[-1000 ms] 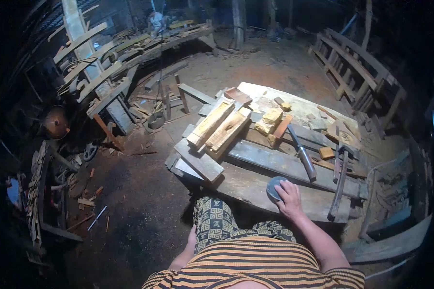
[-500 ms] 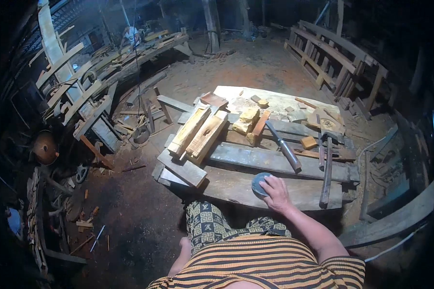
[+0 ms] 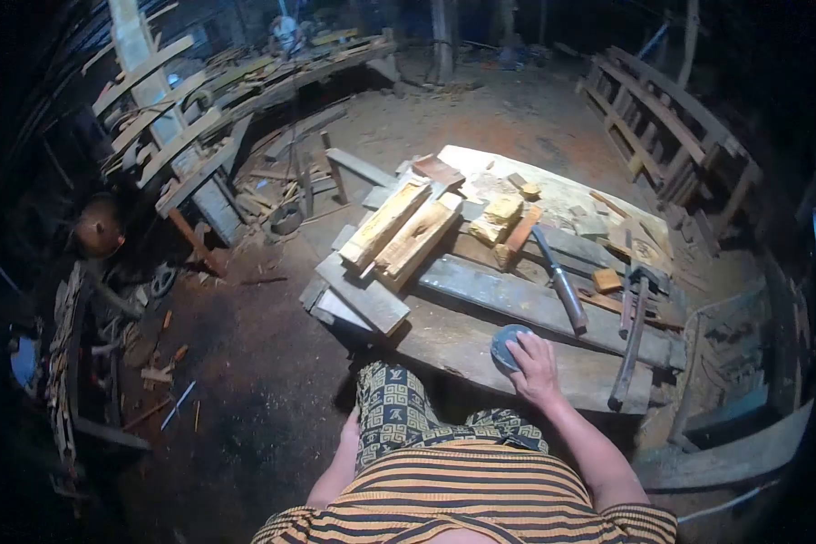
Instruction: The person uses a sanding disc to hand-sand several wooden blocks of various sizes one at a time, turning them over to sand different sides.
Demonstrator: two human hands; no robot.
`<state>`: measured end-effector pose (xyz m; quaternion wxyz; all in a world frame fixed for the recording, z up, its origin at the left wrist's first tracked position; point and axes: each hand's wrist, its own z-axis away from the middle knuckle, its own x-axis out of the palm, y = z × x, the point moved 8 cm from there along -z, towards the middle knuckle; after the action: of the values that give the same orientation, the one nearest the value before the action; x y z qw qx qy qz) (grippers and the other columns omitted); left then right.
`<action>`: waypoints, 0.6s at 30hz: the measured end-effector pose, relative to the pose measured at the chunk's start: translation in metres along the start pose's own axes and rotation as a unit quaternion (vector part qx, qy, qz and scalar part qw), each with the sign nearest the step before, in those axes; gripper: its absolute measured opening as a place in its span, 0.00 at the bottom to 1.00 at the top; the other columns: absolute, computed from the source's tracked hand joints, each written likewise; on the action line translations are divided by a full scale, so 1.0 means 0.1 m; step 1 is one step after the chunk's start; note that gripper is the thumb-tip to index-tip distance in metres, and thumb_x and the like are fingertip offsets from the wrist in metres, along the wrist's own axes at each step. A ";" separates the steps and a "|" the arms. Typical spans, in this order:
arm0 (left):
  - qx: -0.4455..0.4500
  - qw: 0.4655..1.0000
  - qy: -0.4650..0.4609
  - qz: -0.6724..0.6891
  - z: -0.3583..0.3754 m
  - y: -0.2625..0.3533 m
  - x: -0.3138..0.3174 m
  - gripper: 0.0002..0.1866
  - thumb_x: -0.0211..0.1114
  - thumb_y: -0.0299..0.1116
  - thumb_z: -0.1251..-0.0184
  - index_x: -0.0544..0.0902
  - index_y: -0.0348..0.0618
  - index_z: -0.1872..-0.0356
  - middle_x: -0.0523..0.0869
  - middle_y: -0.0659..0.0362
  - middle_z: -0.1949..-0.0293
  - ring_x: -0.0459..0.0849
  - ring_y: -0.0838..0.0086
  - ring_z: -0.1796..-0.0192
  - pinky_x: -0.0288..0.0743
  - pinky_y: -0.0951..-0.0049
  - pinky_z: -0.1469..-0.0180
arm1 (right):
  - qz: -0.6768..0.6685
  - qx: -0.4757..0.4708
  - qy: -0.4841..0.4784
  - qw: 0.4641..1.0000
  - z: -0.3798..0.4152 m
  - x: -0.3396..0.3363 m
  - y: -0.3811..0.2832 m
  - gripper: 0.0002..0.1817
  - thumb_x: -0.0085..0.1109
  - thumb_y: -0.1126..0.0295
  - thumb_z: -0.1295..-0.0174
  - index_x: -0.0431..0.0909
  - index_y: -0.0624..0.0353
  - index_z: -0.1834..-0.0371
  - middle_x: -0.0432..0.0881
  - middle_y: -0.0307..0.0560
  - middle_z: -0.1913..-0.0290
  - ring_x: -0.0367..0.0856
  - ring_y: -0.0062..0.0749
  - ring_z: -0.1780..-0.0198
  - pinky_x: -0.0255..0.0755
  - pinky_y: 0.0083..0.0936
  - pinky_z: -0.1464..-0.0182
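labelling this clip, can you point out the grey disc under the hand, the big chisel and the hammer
grey disc (image 3: pixel 501 347), head view, bare left part.
chisel (image 3: pixel 568 297), head view, metal shank.
hammer (image 3: pixel 632 343), head view, middle of handle.

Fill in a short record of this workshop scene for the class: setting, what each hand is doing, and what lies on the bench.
Setting: dim woodworking shed with a dirt floor
Right hand: resting on a round grey disc at the near edge of the workbench
Left hand: down beside the leg, holding nothing visible
On bench: stacked timber blocks, a chisel, a hammer, small offcuts
Background: planks piled at left, wooden frames at right
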<state>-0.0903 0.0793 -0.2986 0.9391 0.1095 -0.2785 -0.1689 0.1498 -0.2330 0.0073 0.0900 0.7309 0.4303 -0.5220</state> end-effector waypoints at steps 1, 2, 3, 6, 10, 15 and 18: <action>-0.002 1.000 -0.001 0.001 -0.03 -0.02 -0.04 0.15 0.54 0.42 0.32 0.82 0.42 0.61 0.86 0.54 0.70 0.83 0.68 0.76 0.80 0.65 0.73 | -0.006 -0.010 -0.006 1.000 0.00 0.00 -0.02 0.30 0.64 0.70 0.57 0.74 0.54 0.43 0.70 0.52 0.39 0.64 0.50 0.34 0.54 0.48 0.32; 0.000 1.000 -0.003 0.001 -0.07 -0.04 -0.07 0.15 0.54 0.42 0.32 0.82 0.42 0.61 0.86 0.55 0.70 0.83 0.68 0.76 0.80 0.65 0.73 | -0.013 -0.003 -0.006 1.000 -0.01 0.00 -0.01 0.30 0.63 0.70 0.57 0.74 0.54 0.43 0.69 0.52 0.39 0.64 0.50 0.34 0.53 0.48 0.32; 0.003 1.000 -0.001 -0.001 -0.10 -0.04 -0.11 0.15 0.54 0.42 0.32 0.82 0.42 0.61 0.86 0.55 0.70 0.83 0.67 0.76 0.80 0.65 0.73 | -0.019 0.006 -0.006 1.000 -0.01 0.00 0.01 0.31 0.63 0.70 0.57 0.74 0.54 0.43 0.69 0.52 0.38 0.63 0.50 0.34 0.53 0.48 0.32; 0.020 1.000 0.004 -0.008 -0.23 -0.03 -0.24 0.14 0.55 0.42 0.33 0.82 0.42 0.61 0.86 0.55 0.70 0.83 0.67 0.76 0.80 0.65 0.73 | -0.022 0.008 -0.011 1.000 0.00 0.02 0.00 0.31 0.61 0.72 0.58 0.74 0.54 0.43 0.69 0.53 0.38 0.63 0.51 0.34 0.52 0.49 0.32; 0.061 0.998 0.020 -0.021 -0.53 -0.04 -0.55 0.14 0.56 0.43 0.33 0.82 0.43 0.61 0.86 0.55 0.71 0.83 0.67 0.77 0.80 0.65 0.73 | -0.008 0.007 -0.020 1.000 -0.02 0.04 0.00 0.33 0.60 0.73 0.59 0.73 0.54 0.42 0.68 0.53 0.38 0.62 0.50 0.33 0.52 0.49 0.31; 0.074 0.995 0.056 -0.045 -0.43 0.00 -0.58 0.13 0.58 0.41 0.34 0.81 0.42 0.60 0.86 0.53 0.71 0.84 0.63 0.74 0.82 0.62 0.68 | -0.005 0.004 -0.014 1.000 -0.03 0.04 -0.02 0.31 0.61 0.73 0.58 0.74 0.55 0.43 0.69 0.53 0.38 0.63 0.51 0.34 0.53 0.48 0.33; 0.033 0.999 0.041 -0.009 -0.49 -0.02 -0.63 0.10 0.57 0.31 0.36 0.79 0.37 0.59 0.85 0.49 0.70 0.85 0.61 0.69 0.82 0.62 0.64 | -0.006 -0.003 -0.006 1.000 -0.03 0.04 -0.02 0.30 0.62 0.73 0.58 0.75 0.57 0.45 0.70 0.55 0.40 0.64 0.53 0.35 0.54 0.48 0.33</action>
<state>-0.1132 0.1073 -0.3704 0.9442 0.1497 -0.2438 -0.1630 0.1506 -0.2273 0.0057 0.0914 0.7250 0.4357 -0.5255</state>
